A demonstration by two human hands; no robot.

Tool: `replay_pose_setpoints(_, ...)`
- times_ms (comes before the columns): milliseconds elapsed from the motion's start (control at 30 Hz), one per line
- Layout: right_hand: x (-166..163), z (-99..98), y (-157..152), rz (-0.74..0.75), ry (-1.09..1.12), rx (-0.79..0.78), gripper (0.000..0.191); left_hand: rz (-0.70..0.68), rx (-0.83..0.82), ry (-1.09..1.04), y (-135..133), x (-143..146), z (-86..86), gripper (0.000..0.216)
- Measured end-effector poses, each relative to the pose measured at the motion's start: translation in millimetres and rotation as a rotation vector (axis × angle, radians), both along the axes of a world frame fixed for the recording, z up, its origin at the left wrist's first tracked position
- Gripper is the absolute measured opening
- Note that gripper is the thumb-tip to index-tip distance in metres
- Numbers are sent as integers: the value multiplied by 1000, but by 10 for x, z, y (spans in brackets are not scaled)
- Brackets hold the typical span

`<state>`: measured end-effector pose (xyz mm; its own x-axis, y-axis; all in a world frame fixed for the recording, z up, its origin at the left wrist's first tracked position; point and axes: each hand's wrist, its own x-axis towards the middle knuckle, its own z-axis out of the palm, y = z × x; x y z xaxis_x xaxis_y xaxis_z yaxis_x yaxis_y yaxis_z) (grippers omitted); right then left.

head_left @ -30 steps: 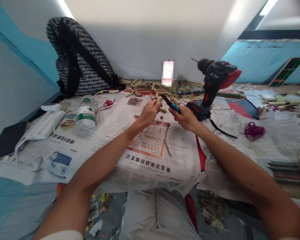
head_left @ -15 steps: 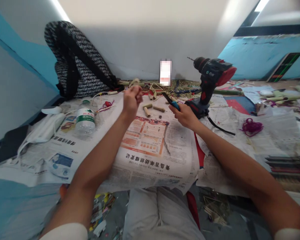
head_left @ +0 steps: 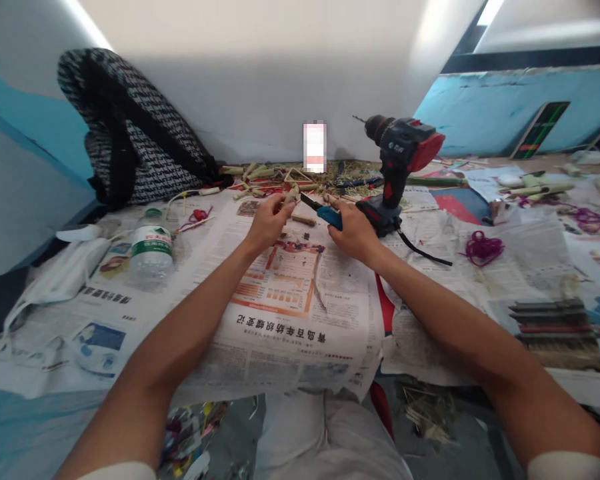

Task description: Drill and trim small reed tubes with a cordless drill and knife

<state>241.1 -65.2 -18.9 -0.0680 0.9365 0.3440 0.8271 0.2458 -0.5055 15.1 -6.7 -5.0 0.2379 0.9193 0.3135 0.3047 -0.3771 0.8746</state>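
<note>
My left hand [head_left: 269,225] is closed, thumb and fingers pinching a short pale stalk piece [head_left: 293,195], probably bamboo. My right hand [head_left: 356,230] wraps round the blue handle of a utility knife [head_left: 330,217]. Its dark blade points left and up, with the tip close beside the stalk piece; whether they touch I cannot tell. Just below the blade, a cut stalk length [head_left: 304,220] lies on the newspaper [head_left: 280,333]. A small dark bit [head_left: 307,235] rests near it, and a thin curved strip [head_left: 319,290] lies closer to me.
A cordless drill [head_left: 397,167] stands upright beyond my right hand. Stalk scraps and a phone [head_left: 315,148] line the wall. At left are a water bottle [head_left: 151,247], a white mask [head_left: 63,277] and a patterned bag [head_left: 145,140]. Purple string [head_left: 484,248] lies at right.
My left hand has come down and toward the knife with the stalk piece. The knife now lies closer to level, its blade beside the piece. The whole view has shifted slightly.
</note>
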Motion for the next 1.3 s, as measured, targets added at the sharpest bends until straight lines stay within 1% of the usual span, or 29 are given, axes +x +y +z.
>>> replay_pose_setpoints(100, 5, -33, 3, 27, -10, -30, 65, -56, 85, 122, -88, 21, 12, 27)
replay_pose_setpoints(200, -9, -30, -23, 28, 10, -22, 62, -61, 108, 193, -165, 66, 23, 33)
replay_pose_setpoints(267, -24, -15, -39, 20, 3, -10, 60, -71, 115, 219, -195, 91, 26, 34)
replay_pose_setpoints(400, -49, -3, -29, 7, -108, -16, 56, -114, 97, 257, -230, 114, 24, 35)
replay_pose_setpoints(500, -58, -30, -1, 25, -208, -35, 42, -120, 109, 264, -258, 123, 27, 37)
replay_pose_setpoints(533, -59, -42, 5, 34, -236, -43, 40, -119, 118, 263, -267, 125, 28, 37)
replay_pose_setpoints(667, -60, -78, -13, 47, -303, -39, 38, -119, 145, 273, -284, 130, 16, 35)
replay_pose_setpoints(733, -64, -82, -41, 43, -313, -40, 37, -125, 180, 313, -288, 135, 3, 31)
replay_pose_setpoints(867, -87, -51, -106, 20, -352, -53, 40, -140, 300, 415, -350, 168, 6, 31)
replay_pose_setpoints(967, -121, -17, -113, 12, -371, -87, 39, -172, 327, 418, -424, 203, 24, 32)
replay_pose_setpoints(1067, -140, -1, -50, -11, -316, -106, 35, -176, 357, 402, -455, 230, 12, 34)
replay_pose_setpoints(1167, -119, 24, 2, -79, -206, -58, 32, -164, 378, 417, -457, 245, -8, 31)
replay_pose_setpoints(1233, -87, 46, 8, -99, -86, -39, 35, -145, 385, 409, -445, 239, -15, 28)
replay_pose_setpoints(1300, -48, 56, 7, -85, 38, -28, 39, -112, 362, 411, -414, 219, -20, 23)
